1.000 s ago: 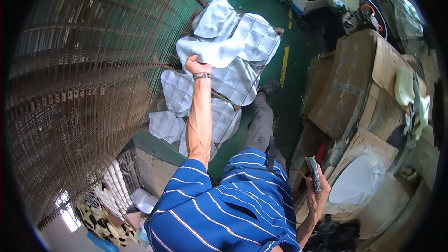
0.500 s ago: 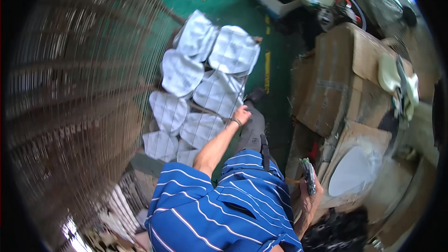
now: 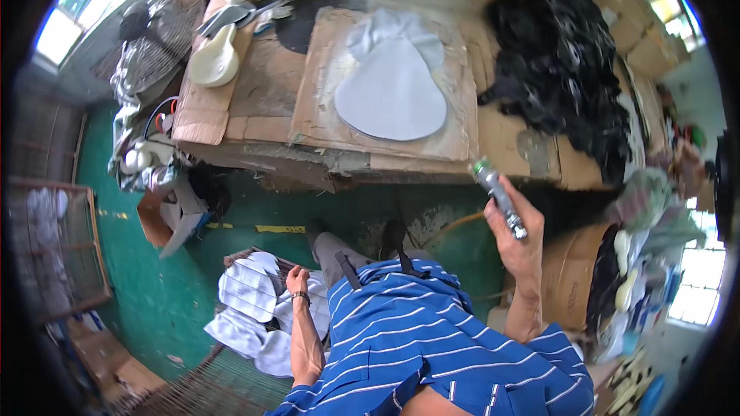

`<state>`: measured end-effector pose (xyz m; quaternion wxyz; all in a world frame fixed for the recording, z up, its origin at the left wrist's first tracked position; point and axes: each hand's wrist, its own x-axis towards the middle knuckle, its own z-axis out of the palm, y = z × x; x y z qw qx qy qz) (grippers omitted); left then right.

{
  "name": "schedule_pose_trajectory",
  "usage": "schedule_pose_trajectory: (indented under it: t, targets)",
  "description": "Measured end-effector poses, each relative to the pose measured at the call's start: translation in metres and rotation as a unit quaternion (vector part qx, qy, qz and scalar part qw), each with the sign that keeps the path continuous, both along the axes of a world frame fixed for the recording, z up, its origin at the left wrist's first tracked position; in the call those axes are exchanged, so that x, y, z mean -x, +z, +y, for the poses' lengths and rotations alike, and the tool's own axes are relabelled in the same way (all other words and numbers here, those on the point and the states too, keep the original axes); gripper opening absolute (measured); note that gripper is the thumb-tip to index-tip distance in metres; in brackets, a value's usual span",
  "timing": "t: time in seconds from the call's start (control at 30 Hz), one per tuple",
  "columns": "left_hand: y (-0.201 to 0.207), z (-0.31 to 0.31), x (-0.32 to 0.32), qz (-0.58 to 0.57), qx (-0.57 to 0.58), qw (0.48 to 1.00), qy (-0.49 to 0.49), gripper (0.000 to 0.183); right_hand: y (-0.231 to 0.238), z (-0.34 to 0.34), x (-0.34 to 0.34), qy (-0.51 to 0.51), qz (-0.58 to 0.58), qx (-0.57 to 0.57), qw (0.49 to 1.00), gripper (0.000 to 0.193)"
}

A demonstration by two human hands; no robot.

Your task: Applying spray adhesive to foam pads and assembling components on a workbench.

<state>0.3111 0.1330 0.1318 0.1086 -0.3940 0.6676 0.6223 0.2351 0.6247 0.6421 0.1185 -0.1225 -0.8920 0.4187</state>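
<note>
My right hand (image 3: 515, 233) is closed round a dark metal spray gun (image 3: 499, 199) with a green top, held just in front of the table edge. A yellowish hose (image 3: 461, 222) shows beside that hand. My left hand (image 3: 297, 280), with a band at the wrist, hangs low with its fingers curled; whether anything is in them is hidden. Right beside it is a wire rack (image 3: 231, 259) bearing several white fabric pieces (image 3: 248, 286). Ahead, a flat, egg-shaped white piece (image 3: 391, 96) lies on a cardboard sheet (image 3: 312, 125), over a crumpled white cloth (image 3: 420, 33).
The cardboard-covered table (image 3: 262, 127) spans the front. A heap of black straps (image 3: 559, 69) lies on its right, and cream moulded forms (image 3: 216, 62) on its left. On the green floor stands an open box (image 3: 166, 219). At right is a large carton (image 3: 572, 273).
My view and body have turned right, so the table now lies ahead and the rack at lower left. The spray gun has come up to the table's edge.
</note>
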Motion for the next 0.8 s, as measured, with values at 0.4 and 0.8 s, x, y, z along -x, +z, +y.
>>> schedule_pose_trajectory:
  t: [0.4, 0.8]
  targets:
    - [0.007, -0.043, 0.081, -0.152, -0.060, 0.976, -0.143, 0.048, 0.022, -0.007, -0.011, -0.041, -0.037, 0.025, 0.998, 0.052]
    - [0.054, 0.020, 0.176, -0.162, 0.041, 0.960, -0.226, 0.045, 0.030, -0.010, -0.004, 0.014, -0.081, 0.032, 0.996, 0.055]
